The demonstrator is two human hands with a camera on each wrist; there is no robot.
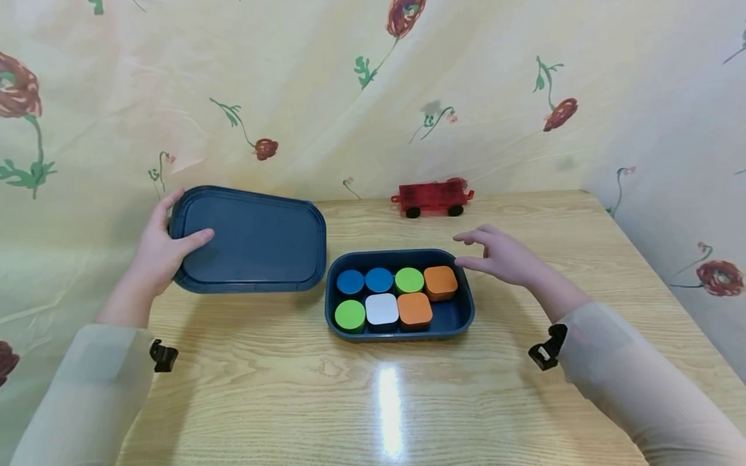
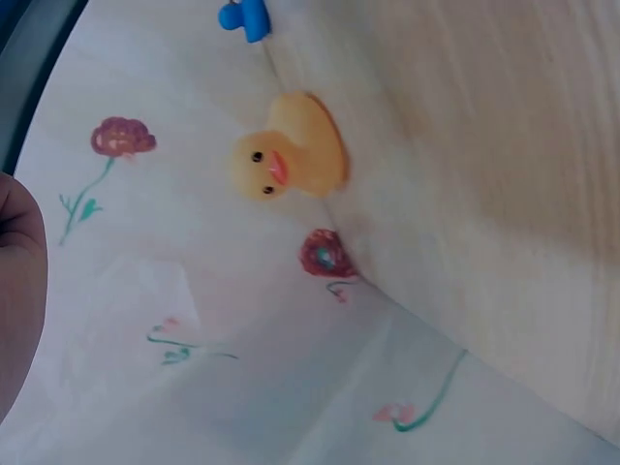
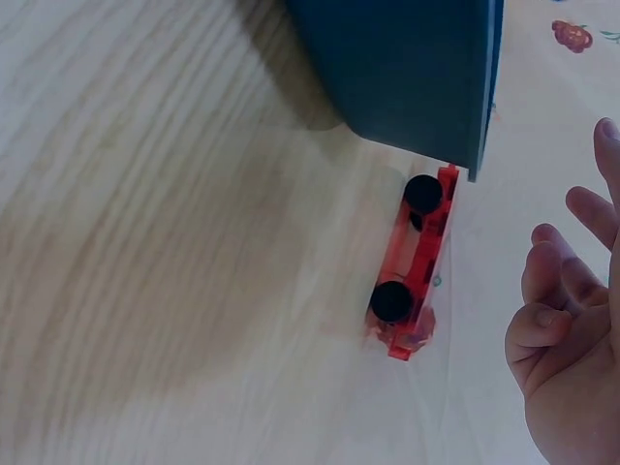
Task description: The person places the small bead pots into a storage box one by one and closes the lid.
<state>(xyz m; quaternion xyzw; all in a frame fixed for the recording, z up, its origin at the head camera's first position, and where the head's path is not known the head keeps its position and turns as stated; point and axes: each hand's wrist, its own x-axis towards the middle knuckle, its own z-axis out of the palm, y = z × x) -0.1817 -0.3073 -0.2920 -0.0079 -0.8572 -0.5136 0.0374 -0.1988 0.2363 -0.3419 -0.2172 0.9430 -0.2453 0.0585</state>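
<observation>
My left hand (image 1: 160, 249) holds a dark blue rectangular lid (image 1: 250, 243) by its left edge, thumb over the face and fingers behind. The lid is tilted up, its broad side towards the head camera. Right of it on the table stands a dark blue box (image 1: 460, 320) with blue, green, orange and white pieces inside, some round and some square. A bare space shows in the box's front right corner. My right hand (image 1: 504, 255) hovers just right of the box's rim, fingers loosely spread and nothing in them. In the right wrist view the box's side (image 3: 412, 73) is visible.
A red toy wagon (image 1: 432, 197) with black wheels stands behind the box, close to the flowered cloth (image 1: 315, 97). In the left wrist view a yellow rubber duck (image 2: 300, 145) and a small blue object (image 2: 249, 17) sit by the table's back edge.
</observation>
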